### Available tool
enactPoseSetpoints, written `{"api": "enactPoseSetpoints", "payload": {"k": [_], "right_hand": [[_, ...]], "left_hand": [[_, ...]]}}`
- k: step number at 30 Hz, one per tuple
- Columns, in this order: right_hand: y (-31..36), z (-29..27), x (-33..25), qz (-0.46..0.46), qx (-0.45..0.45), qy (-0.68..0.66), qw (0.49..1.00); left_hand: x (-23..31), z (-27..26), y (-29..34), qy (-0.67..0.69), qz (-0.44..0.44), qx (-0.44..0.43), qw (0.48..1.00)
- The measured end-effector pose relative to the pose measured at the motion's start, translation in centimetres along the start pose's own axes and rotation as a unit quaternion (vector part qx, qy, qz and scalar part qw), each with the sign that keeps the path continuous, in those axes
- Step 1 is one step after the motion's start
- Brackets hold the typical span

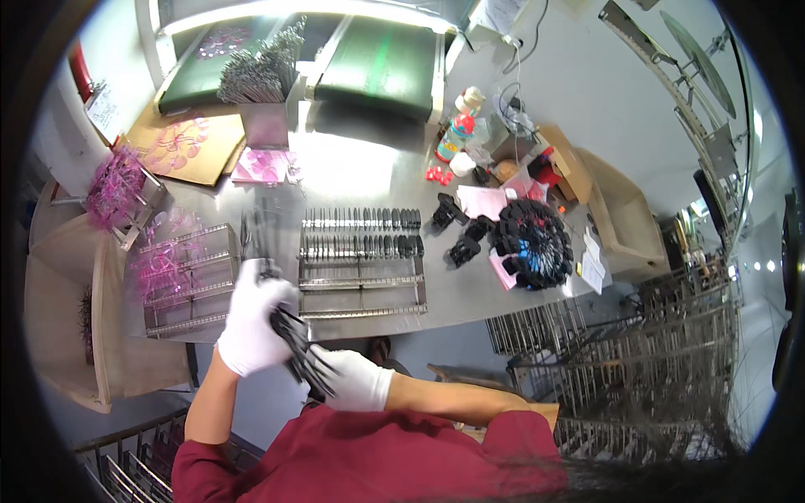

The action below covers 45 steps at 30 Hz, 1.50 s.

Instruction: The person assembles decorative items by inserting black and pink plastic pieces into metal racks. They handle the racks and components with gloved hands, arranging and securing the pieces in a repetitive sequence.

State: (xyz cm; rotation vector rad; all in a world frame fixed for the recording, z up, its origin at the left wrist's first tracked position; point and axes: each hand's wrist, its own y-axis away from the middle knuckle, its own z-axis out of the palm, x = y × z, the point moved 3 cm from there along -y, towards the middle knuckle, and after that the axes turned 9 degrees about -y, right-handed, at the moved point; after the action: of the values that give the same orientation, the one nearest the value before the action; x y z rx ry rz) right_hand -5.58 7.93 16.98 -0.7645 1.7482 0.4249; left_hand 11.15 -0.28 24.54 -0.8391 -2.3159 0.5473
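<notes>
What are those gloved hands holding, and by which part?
Both hands share a bundle of thin dark pieces: the left hand grips its upper end, the right hand its lower end. Motion blur hides the exact grip.

The bundle of thin black sticks (295,345) between the white-gloved left hand (253,318) and white-gloved right hand (356,381) is smeared by motion, so single pieces and finger grip cannot be told. Above the left hand, near the steel table's (352,172) front edge, a blurred dark streak (251,235) defies naming. The grey wire racks (637,369) at right fade into the dark rim. Small items around the pink-capped bottle (455,138) are too tiny to identify.
</notes>
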Motion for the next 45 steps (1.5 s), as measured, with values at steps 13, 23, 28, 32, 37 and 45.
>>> {"api": "enactPoseSetpoints", "payload": {"k": [13, 23, 28, 32, 37, 45], "right_hand": [[3.0, -2.3, 5.0, 0.141, -0.032, -0.28, 0.949], [7.6, -4.5, 4.9, 0.082, -0.176, -0.071, 0.978], [10.2, -7.1, 4.0, -0.087, -0.013, -0.039, 0.995], [8.4, -7.7, 6.4, 0.286, -0.106, -0.31, 0.901], [8.8, -7.9, 3.8, -0.054, -0.122, 0.073, 0.988], [3.1, -5.3, 5.2, 0.079, -0.12, -0.086, 0.986]], "left_hand": [[8.2, 3.2, 1.4, -0.047, -0.135, 0.086, 0.986], [12.0, 8.9, 3.8, 0.183, -0.314, 0.199, 0.91], [10.7, 5.9, 7.9, 0.563, -0.308, 0.335, 0.69], [12.6, 10.1, 5.8, 0.541, -0.352, 0.318, 0.695], [12.0, 8.1, 7.7, 0.608, -0.411, 0.293, 0.614], [13.7, 6.9, 9.1, 0.52, -0.345, 0.351, 0.698]]}}
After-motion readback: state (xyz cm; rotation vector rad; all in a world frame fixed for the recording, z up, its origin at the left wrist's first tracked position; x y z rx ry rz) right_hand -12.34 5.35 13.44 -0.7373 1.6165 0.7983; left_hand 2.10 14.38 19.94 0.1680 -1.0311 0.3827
